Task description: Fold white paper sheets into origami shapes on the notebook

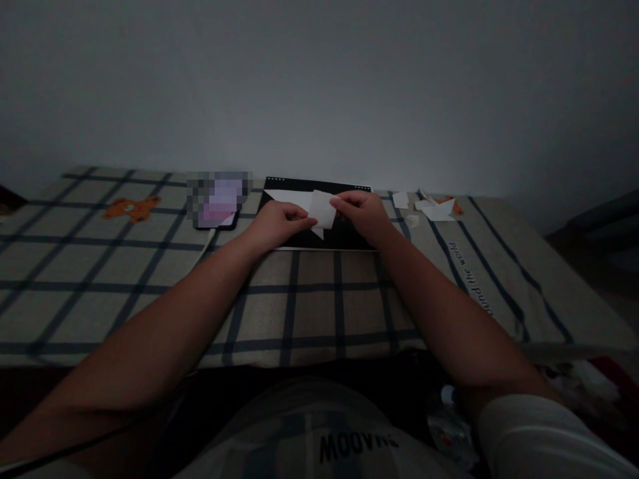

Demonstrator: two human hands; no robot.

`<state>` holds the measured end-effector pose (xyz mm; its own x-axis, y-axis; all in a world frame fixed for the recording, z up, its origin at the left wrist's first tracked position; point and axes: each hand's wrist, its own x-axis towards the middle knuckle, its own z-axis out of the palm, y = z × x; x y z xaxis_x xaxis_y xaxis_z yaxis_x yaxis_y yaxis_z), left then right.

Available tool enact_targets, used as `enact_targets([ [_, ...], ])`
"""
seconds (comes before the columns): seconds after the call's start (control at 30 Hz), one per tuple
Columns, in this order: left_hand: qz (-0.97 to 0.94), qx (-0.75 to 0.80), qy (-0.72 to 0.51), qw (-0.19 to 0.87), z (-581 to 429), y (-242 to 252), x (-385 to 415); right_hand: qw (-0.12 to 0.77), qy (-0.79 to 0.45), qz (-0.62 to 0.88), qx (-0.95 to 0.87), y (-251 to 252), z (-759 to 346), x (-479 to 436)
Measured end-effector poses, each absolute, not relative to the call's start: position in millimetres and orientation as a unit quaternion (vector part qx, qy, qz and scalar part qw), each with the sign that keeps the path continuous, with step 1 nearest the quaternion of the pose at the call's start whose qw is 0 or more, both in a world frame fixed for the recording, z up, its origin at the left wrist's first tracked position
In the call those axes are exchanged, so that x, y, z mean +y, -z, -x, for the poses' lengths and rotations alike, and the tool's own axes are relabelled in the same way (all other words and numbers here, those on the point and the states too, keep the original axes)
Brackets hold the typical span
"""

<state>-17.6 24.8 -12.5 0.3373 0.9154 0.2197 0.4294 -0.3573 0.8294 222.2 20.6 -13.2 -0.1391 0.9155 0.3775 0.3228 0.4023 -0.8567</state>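
Note:
Between my hands is a small white piece of paper (323, 209), roughly square. My left hand (283, 223) pinches its lower left edge between thumb and fingers. At the upper right edge, the thumb and fingers of my right hand (360, 207) close on the same paper. Behind and under it a larger white paper (292, 198) with pointed corners shows on a black board (349, 238); part of it is hidden by my left hand and the small piece. Whether the two papers are joined, I cannot tell.
A phone (219, 203) with a white cable (204, 247) lies left on the checked tablecloth (314, 306). To the right are a folded white paper (439, 209) and small paper scraps (401, 199). A wall (319, 93) rises behind; a plastic bottle (449, 422) stands below the table edge.

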Motion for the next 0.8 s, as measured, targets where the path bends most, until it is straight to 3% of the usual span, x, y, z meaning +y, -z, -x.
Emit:
enact_targets([
  [0.43,-0.761,0.482,-0.261,0.347,17.2,-3.2,16.5,0.468,-0.287,0.428,-0.718,17.3,-222.6,24.3],
  [0.8,-0.760,0.477,-0.306,0.319,13.6,0.7,14.6,0.455,-0.274,0.411,-0.741,15.4,-218.4,20.6],
])
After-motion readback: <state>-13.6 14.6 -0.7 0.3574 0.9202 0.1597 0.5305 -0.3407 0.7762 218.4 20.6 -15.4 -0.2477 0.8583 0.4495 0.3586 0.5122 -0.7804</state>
